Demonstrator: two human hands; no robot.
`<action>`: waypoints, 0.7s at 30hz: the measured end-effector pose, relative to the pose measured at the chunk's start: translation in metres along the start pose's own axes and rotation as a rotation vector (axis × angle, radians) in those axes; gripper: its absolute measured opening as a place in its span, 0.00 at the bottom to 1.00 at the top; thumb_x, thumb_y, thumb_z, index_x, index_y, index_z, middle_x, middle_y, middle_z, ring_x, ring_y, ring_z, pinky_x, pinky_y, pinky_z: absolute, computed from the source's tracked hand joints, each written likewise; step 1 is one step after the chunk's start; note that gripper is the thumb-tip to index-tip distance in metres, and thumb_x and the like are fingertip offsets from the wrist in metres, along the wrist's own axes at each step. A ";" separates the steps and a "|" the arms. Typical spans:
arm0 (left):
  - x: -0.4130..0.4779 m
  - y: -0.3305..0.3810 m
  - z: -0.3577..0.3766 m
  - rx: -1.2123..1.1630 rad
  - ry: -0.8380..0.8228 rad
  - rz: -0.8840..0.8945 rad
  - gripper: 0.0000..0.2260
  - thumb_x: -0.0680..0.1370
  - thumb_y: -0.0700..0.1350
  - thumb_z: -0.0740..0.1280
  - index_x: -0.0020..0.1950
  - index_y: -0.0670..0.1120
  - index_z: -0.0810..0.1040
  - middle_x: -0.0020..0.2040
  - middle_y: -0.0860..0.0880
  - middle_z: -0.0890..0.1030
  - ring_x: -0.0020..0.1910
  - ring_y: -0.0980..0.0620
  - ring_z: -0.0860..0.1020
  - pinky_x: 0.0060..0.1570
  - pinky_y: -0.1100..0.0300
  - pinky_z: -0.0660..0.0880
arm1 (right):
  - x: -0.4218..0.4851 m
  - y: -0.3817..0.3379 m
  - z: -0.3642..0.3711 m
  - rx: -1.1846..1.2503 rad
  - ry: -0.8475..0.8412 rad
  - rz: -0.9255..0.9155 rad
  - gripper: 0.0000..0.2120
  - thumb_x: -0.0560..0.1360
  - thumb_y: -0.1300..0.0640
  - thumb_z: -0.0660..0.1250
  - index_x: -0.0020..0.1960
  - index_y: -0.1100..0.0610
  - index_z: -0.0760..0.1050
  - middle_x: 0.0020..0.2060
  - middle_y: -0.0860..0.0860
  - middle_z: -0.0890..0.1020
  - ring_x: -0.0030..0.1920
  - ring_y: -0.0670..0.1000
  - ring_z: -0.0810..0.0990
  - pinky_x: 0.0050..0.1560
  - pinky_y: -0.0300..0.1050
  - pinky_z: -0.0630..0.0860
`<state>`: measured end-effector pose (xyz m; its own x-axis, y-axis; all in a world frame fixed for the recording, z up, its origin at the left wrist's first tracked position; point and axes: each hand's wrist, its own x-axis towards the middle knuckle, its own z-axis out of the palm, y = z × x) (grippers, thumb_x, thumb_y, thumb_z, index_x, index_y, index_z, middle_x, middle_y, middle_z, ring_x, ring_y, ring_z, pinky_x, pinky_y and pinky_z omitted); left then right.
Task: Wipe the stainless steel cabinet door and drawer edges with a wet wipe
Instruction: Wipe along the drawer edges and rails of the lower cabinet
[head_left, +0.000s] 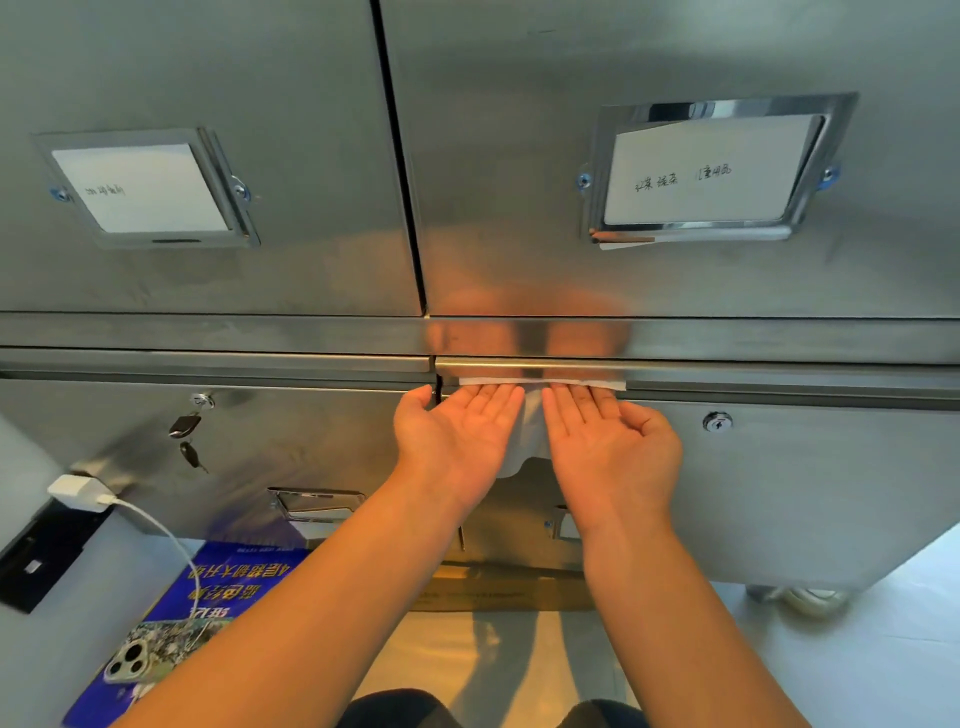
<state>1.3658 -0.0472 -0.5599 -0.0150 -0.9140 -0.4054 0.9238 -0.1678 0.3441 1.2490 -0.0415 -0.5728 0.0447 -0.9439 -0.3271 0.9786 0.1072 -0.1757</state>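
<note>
The left hand (457, 436) and right hand (610, 447) lie side by side, palms up, fingers straight and together. Neither grip curls around anything: the flat fingertips press the white wet wipe (525, 441) up against the drawer edge (753, 371) beneath the right-hand stainless steel drawer front (519, 156). The wipe's top strip lies along that edge just above the fingertips while its loose remainder hangs between the palms, probably so that the spread fingers cover a wide stretch of edge in one sliding pass.
</note>
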 end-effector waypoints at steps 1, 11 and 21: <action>0.001 -0.007 0.003 0.024 -0.006 -0.003 0.27 0.82 0.52 0.51 0.72 0.33 0.58 0.72 0.35 0.63 0.71 0.37 0.62 0.69 0.46 0.61 | 0.000 -0.008 -0.002 -0.013 -0.001 -0.015 0.25 0.79 0.60 0.50 0.75 0.64 0.56 0.73 0.60 0.64 0.73 0.61 0.62 0.72 0.55 0.60; 0.013 -0.140 0.061 0.108 -0.136 -0.146 0.28 0.81 0.52 0.52 0.72 0.31 0.57 0.71 0.33 0.63 0.71 0.36 0.61 0.70 0.45 0.59 | -0.003 -0.157 -0.030 -0.130 -0.017 -0.181 0.24 0.79 0.57 0.49 0.73 0.64 0.61 0.69 0.61 0.69 0.72 0.59 0.64 0.70 0.54 0.62; 0.021 -0.278 0.119 0.082 -0.255 -0.337 0.28 0.79 0.51 0.49 0.71 0.32 0.60 0.72 0.34 0.62 0.73 0.39 0.60 0.71 0.48 0.57 | -0.012 -0.298 -0.058 -0.024 -0.019 -0.350 0.26 0.80 0.53 0.47 0.73 0.67 0.60 0.72 0.61 0.66 0.72 0.59 0.64 0.70 0.53 0.60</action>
<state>1.0631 -0.0636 -0.5635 -0.4147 -0.8634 -0.2875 0.8178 -0.4921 0.2984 0.9453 -0.0434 -0.5707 -0.2890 -0.9303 -0.2260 0.9301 -0.2169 -0.2966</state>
